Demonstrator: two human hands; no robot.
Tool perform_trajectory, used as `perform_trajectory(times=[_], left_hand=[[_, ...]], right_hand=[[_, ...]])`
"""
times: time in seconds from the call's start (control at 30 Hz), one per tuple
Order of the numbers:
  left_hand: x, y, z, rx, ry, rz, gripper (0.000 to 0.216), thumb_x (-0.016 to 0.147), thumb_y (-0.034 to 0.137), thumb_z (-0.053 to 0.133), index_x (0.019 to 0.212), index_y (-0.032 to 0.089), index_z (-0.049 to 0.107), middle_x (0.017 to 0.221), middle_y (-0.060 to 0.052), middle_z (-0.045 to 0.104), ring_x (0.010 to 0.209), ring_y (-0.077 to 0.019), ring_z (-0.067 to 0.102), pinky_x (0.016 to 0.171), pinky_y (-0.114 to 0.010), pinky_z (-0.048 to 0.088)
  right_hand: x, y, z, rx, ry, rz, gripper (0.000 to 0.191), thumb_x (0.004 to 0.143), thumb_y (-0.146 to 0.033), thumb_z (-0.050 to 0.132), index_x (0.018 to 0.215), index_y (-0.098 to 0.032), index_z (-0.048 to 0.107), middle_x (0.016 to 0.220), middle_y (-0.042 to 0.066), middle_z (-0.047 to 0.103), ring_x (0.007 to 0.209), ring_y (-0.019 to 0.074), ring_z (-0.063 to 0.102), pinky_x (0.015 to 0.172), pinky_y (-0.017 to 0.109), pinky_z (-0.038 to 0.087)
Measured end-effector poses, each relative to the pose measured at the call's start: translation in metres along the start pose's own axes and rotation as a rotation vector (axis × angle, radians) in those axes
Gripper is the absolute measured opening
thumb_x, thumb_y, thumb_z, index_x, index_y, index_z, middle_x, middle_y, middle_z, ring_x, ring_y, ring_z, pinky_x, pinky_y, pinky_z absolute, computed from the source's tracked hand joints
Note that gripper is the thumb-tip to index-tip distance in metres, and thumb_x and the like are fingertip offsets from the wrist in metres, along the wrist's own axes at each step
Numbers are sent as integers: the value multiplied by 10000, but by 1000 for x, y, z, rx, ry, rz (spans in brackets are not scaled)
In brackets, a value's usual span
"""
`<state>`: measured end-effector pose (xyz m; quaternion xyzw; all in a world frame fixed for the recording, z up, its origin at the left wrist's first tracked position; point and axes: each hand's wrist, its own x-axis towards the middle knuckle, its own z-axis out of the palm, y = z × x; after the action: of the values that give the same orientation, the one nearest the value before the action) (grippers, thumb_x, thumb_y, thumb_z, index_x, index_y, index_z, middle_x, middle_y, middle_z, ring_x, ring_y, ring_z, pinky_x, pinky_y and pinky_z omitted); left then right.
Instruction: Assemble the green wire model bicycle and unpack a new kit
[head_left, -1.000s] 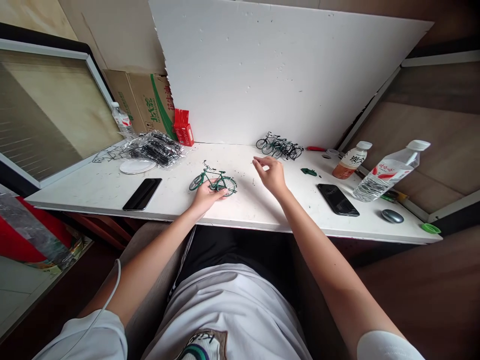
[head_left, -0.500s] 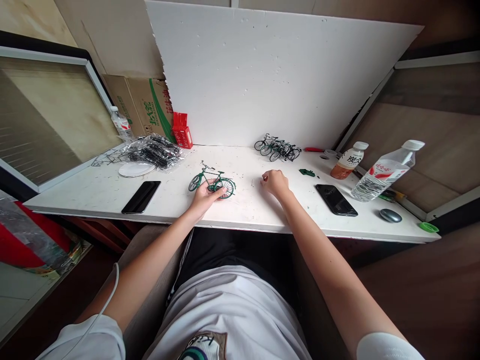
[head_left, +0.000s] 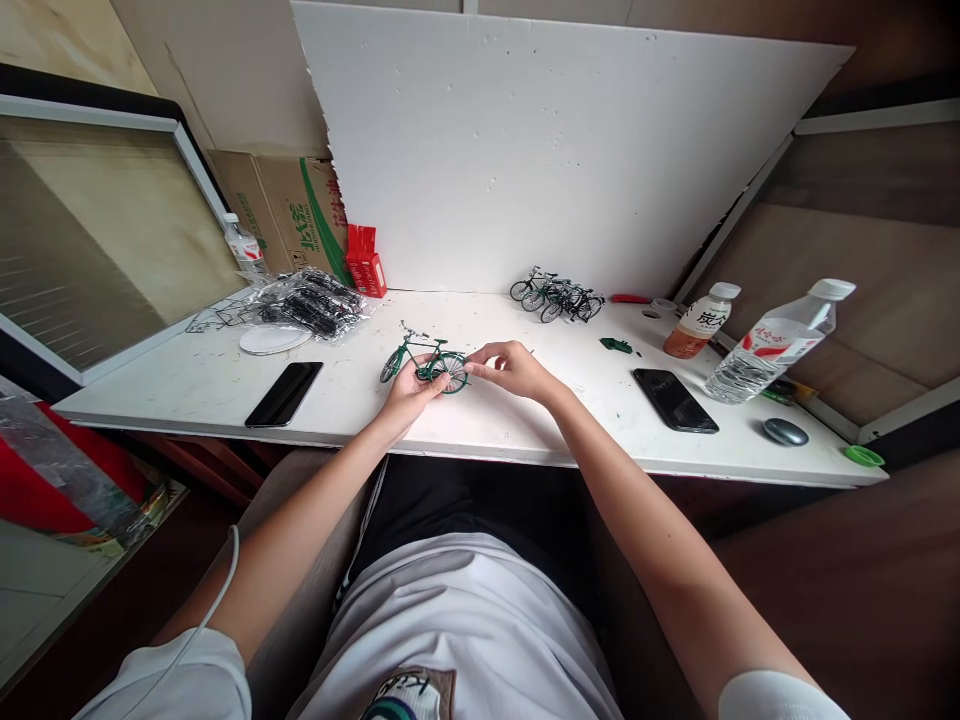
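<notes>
The green model bicycle is over the white table, held between the thumb and fingers of the left hand. The right hand has its fingertips narrowed at the rear wheel; whether they pinch anything cannot be told. Beyond is a cluster of small bicycles.

Layout of my worktop. Centre front: model bicycle in my left hand, with my right hand at its rear wheel. Behind these, to the right: a cluster of model bicycles, before the board. Left: smartphone near the front edge; behind it, a disc and a bagged bundle; farther back, a carton with a box to its right. Right: second phone, a computer mouse to its right, a drink bottle and a water bottle behind them.
</notes>
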<state>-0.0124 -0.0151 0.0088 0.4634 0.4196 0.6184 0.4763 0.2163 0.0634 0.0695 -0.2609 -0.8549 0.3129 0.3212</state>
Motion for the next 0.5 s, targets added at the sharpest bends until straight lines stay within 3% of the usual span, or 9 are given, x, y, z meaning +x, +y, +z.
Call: perform_trajectory(times=[0.13, 0.3, 0.37, 0.5], left_hand=[[3, -5, -2, -22, 34, 3, 872, 702, 457, 1024, 1392, 192, 561, 1220, -128, 793, 927, -210, 788, 843, -318, 591], [3, -6, 2, -56, 87, -37, 918, 751, 429, 1004, 1476, 201, 489, 1238, -140, 788, 953, -223, 808, 876, -340, 604], [2, -4, 2, -86, 104, -71, 809, 799, 433, 974, 1437, 193, 539, 1294, -163, 774, 1011, -238, 816, 961, -379, 608], [3, 4, -2, -175, 34, -141, 472, 862, 450, 892, 1149, 131, 696, 1320, -231, 765, 1154, -304, 801, 1087, -440, 583]], right_hand=[[1, -6, 13, 106, 64, 10, 501, 908, -668, 789, 945, -171, 848, 889, 69, 823, 805, 192, 727, 672, 279, 523], [2, -2, 22, 150, 198, -1, 477, 870, -647, 829, 923, -173, 835, 934, 83, 817, 849, 219, 740, 622, 281, 526], [2, -1, 25, 80, 242, -60, 408, 915, -601, 810, 931, -194, 841, 965, 89, 815, 883, 233, 739, 665, 312, 562], [0, 4, 31, -201, 272, -188, 268, 1011, -480, 757, 1044, -239, 869, 945, 104, 790, 981, 285, 687, 761, 395, 594]])
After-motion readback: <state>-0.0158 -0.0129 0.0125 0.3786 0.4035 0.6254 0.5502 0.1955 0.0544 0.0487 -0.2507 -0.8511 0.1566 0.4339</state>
